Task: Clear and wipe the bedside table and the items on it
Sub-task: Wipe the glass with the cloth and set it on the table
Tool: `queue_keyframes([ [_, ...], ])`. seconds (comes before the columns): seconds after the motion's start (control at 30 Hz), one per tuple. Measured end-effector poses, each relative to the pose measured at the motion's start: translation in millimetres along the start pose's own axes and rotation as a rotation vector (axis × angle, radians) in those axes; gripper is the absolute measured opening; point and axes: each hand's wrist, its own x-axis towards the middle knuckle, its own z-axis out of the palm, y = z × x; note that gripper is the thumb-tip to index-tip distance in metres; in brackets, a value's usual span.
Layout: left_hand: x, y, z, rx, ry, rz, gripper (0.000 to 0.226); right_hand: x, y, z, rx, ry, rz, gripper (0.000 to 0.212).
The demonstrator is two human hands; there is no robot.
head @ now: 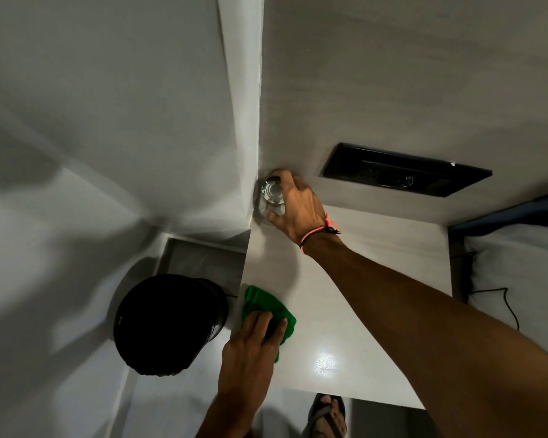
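Observation:
The pale bedside table [355, 279] fills the middle of the head view. A clear drinking glass [271, 192] stands at its far left corner against the wall. My right hand [298, 210] reaches across the table and grips the glass, fingers curled round its rim and side. A green cloth [260, 306] lies on the table's left edge. My left hand [253, 336] rests on the cloth with fingers spread flat, pressing it down.
A black round bin [168, 324] stands on the floor left of the table. A black socket panel [402, 172] is set in the wall behind. A white bed [519, 279] with a black cable lies to the right. A sandalled foot [326, 415] shows below.

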Motion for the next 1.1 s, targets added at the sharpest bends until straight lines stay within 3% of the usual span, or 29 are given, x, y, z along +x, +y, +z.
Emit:
queue_keyframes([
  [0.2,1.6,0.6,-2.1,0.061,0.013,0.023,0.068,-23.7,18.1,-13.5,0.011,0.024,-0.045,0.085],
  [0.53,-3.6,15.3,-13.1,0.235,-0.011,0.046,0.076,-112.0,92.7,-84.0,-0.212,0.035,-0.001,0.062],
  [0.63,-6.0,20.5,-11.6,0.339,0.074,0.098,0.058,-147.2,112.8,-102.5,-0.215,0.027,0.059,0.062],
  [0.8,-14.4,23.0,-7.7,0.417,-0.055,0.186,0.054,-212.0,139.5,-133.2,-0.215,0.084,0.149,0.062],
  [0.93,-19.2,34.8,-14.1,0.372,0.027,0.281,0.054,-271.7,158.6,-164.0,-0.274,0.154,0.269,0.06],
  [1.0,-23.4,43.5,-16.5,0.367,0.223,0.393,0.041,-302.2,168.1,-182.0,-0.269,0.225,0.318,0.058],
  [1.1,-18.8,55.2,-32.4,0.325,0.487,0.554,0.062,-346.8,180.8,-204.6,-0.314,0.352,0.337,0.051],
])
